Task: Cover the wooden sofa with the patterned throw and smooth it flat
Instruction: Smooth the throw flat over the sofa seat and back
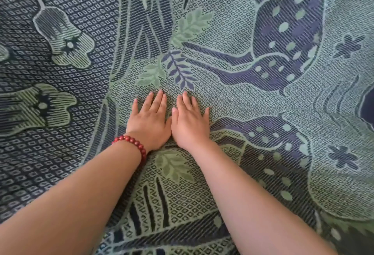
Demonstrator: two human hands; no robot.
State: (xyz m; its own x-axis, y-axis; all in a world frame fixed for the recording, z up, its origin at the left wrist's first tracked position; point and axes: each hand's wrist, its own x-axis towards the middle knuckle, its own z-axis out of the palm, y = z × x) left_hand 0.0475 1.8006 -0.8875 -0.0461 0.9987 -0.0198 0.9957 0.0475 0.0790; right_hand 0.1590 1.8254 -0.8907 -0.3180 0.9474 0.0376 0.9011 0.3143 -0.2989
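1. Cloth fills the whole head view: the patterned throw lies spread out under the camera and runs past every edge of the picture.
2. Its weave is dark navy, pale green and purple, with large flowers at the left, leafy sprigs in the middle and dotted purple shapes at the right.
3. Whatever lies beneath the throw is hidden, so the wooden sofa itself cannot be seen.
4. The left hand lies palm down on the throw just below the centre of the view, with its fingers straight, slightly spread and pointing away from the person.
5. The right hand lies palm down just beside it in the same way, its little finger set a bit apart from the rest.
6. The two hands touch along their thumb sides, and neither one grips or pinches the fabric; both rest flat on it.
7. A red bead bracelet sits round the left wrist.
8. Both bare forearms reach in from the bottom corners of the view and meet at the hands, with a green leaf motif of the throw showing between the wrists.
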